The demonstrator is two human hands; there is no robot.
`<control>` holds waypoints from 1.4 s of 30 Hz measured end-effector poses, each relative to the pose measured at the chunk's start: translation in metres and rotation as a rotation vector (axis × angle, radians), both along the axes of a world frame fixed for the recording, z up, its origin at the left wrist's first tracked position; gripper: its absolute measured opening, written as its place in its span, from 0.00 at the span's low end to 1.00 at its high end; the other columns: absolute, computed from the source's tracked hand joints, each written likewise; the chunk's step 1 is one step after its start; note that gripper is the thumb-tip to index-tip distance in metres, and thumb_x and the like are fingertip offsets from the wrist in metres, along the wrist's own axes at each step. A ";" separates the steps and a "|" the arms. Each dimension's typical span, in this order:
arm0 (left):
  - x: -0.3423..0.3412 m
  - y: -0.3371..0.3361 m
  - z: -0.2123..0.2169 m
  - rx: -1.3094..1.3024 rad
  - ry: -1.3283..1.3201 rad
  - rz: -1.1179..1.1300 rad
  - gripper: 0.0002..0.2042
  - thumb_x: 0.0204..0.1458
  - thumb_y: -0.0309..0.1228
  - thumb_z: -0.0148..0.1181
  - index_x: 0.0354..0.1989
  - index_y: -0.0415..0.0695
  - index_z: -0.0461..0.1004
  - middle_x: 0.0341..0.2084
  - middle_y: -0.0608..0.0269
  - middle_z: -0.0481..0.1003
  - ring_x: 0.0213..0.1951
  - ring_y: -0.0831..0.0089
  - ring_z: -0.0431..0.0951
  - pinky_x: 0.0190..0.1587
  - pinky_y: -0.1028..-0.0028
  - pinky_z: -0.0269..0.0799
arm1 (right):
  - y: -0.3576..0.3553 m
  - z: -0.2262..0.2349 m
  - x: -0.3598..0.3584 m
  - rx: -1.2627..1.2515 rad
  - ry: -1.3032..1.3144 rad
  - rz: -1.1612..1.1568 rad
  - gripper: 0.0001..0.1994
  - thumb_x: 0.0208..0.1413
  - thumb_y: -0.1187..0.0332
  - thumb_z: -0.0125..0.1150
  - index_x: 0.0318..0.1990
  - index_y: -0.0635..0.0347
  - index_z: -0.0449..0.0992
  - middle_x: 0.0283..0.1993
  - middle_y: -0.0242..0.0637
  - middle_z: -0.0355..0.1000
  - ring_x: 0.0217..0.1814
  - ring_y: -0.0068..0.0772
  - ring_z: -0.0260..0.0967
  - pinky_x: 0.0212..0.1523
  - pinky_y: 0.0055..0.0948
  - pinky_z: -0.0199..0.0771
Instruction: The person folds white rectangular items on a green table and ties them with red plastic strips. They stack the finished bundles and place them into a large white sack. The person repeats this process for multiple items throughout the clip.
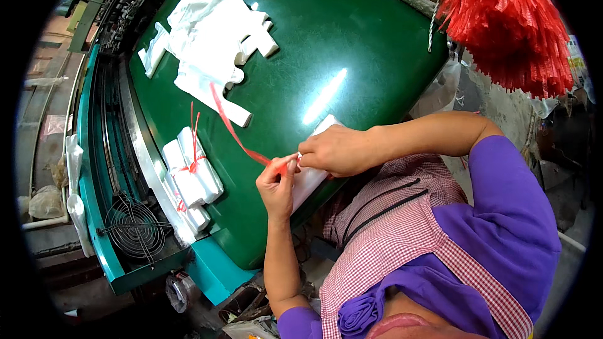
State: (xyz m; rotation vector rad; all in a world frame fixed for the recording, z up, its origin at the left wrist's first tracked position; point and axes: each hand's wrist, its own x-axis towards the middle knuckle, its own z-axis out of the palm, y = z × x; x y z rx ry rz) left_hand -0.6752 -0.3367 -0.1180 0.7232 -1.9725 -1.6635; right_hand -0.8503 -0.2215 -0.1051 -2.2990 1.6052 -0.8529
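1. Standing at the far left, a teal frame (94,169) runs along the table's side, with a round wire guard (137,226) near its lower end.
2. Next come white bundles (204,179), side by side at the left edge of the green table (276,81), bound with red ties (200,159) whose loose ends point upward.
3. Above them is a loose pile of white bags (210,44), overlapping, some folded ends jutting to the right.
4. A red ribbon (231,127) slants from the pile's lower part down to the left hand; whether its upper end touches the bags, I cannot tell.
5. The left hand (277,189) has thumb and forefinger closed on the ribbon, the other fingers curled.
6. Partly covered by both hands, a white bag roll (306,189) lies at the table's near edge, its far end showing beyond the right hand.
7. The right hand (338,150) lies over that roll, fingers bent, tips just beside the left fingertips; whether they pinch anything is hidden.
8. At the upper right, a thick bunch of red strips (502,31) hangs beyond the table's corner.
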 end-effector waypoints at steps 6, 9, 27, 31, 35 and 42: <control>-0.010 0.001 -0.004 -0.060 -0.032 -0.037 0.05 0.55 0.25 0.59 0.31 0.36 0.75 0.20 0.69 0.73 0.22 0.87 0.68 0.23 0.85 0.62 | 0.010 0.003 0.019 -0.023 0.207 0.261 0.06 0.43 0.69 0.60 0.22 0.62 0.76 0.34 0.37 0.70 0.30 0.31 0.71 0.21 0.31 0.72; -0.002 0.003 -0.006 -0.034 0.042 -0.029 0.05 0.56 0.25 0.58 0.31 0.37 0.74 0.27 0.69 0.74 0.26 0.86 0.68 0.29 0.82 0.64 | -0.020 -0.001 -0.001 0.574 -0.857 0.090 0.07 0.48 0.69 0.56 0.28 0.62 0.77 0.29 0.34 0.72 0.19 0.22 0.63 0.20 0.24 0.65; 0.028 -0.077 -0.005 -0.625 -0.226 0.251 0.06 0.56 0.28 0.56 0.35 0.37 0.73 0.29 0.65 0.75 0.31 0.78 0.73 0.34 0.76 0.69 | -0.023 -0.005 0.013 -0.116 0.337 0.166 0.15 0.49 0.66 0.55 0.44 0.60 0.67 0.38 0.41 0.67 0.42 0.38 0.68 0.42 0.36 0.69; 0.045 -0.085 0.004 -0.692 0.092 0.439 0.11 0.58 0.33 0.55 0.41 0.37 0.74 0.43 0.58 0.72 0.45 0.69 0.71 0.47 0.70 0.66 | -0.086 0.001 -0.001 0.076 -0.071 -0.176 0.21 0.50 0.66 0.55 0.51 0.58 0.61 0.36 0.50 0.71 0.37 0.55 0.72 0.36 0.50 0.71; 0.043 -0.100 0.019 -1.192 -0.052 0.255 0.16 0.49 0.37 0.62 0.46 0.48 0.75 0.55 0.55 0.66 0.60 0.53 0.63 0.60 0.58 0.58 | -0.186 -0.002 -0.004 0.171 -0.534 -0.002 0.30 0.50 0.58 0.63 0.60 0.59 0.63 0.43 0.51 0.73 0.43 0.50 0.73 0.45 0.44 0.72; 0.056 -0.153 -0.032 -1.307 -0.351 0.426 0.10 0.45 0.25 0.58 0.37 0.47 0.79 0.49 0.65 0.73 0.60 0.60 0.64 0.61 0.58 0.57 | -0.258 -0.003 -0.070 0.030 0.660 -0.445 0.11 0.56 0.73 0.54 0.46 0.62 0.73 0.40 0.49 0.73 0.47 0.39 0.71 0.45 0.33 0.76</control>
